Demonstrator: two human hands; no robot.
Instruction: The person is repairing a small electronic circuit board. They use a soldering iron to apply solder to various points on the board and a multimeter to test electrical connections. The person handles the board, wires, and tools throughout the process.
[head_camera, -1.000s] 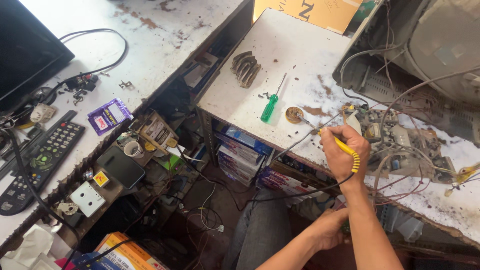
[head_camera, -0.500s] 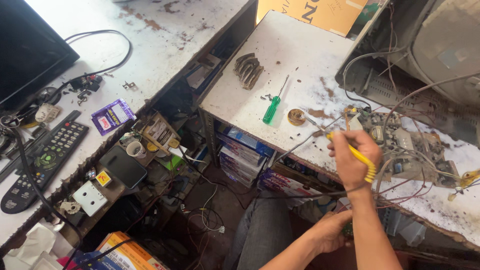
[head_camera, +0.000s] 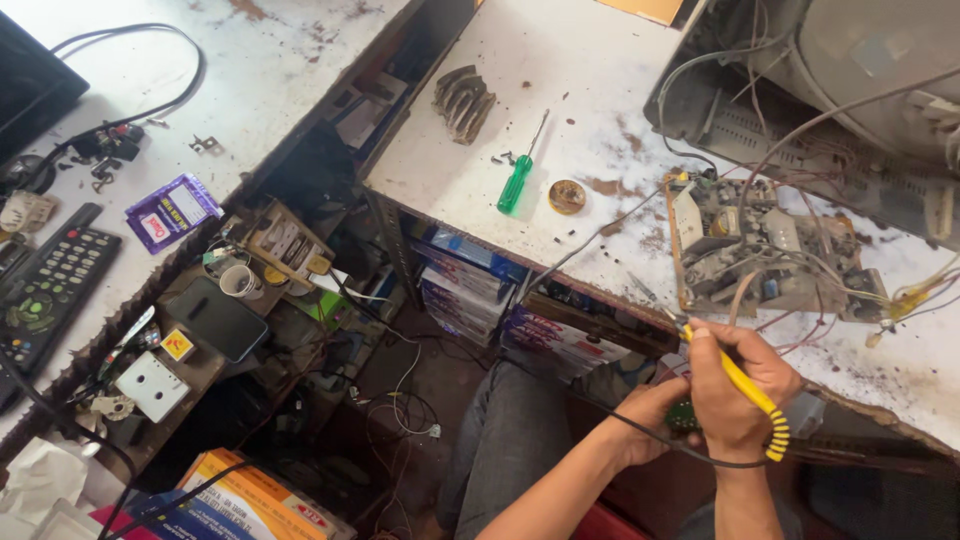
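My right hand (head_camera: 735, 385) grips a yellow-handled soldering iron (head_camera: 745, 385) like a pen, its tip pointing up-left near the table's front edge, just below a dusty circuit board (head_camera: 765, 250). A black cord runs from the iron's ribbed end. My left hand (head_camera: 650, 420) sits under the table edge beside the right hand and holds a small green board (head_camera: 683, 415), mostly hidden. A green-handled screwdriver (head_camera: 518, 180) and a round solder tin (head_camera: 567, 196) lie on the white table (head_camera: 560, 80).
A grey television chassis (head_camera: 850, 70) with loose wires stands at the back right. A metal heat sink (head_camera: 462, 98) lies on the table. On the left bench are a remote control (head_camera: 50, 290), a purple packet (head_camera: 172, 210) and cables. Boxes (head_camera: 470, 285) fill the shelf below.
My right hand has drawn the soldering iron back off the circuit board toward me, down to the table's front edge. The left hand has risen to meet it. The view has shifted closer.
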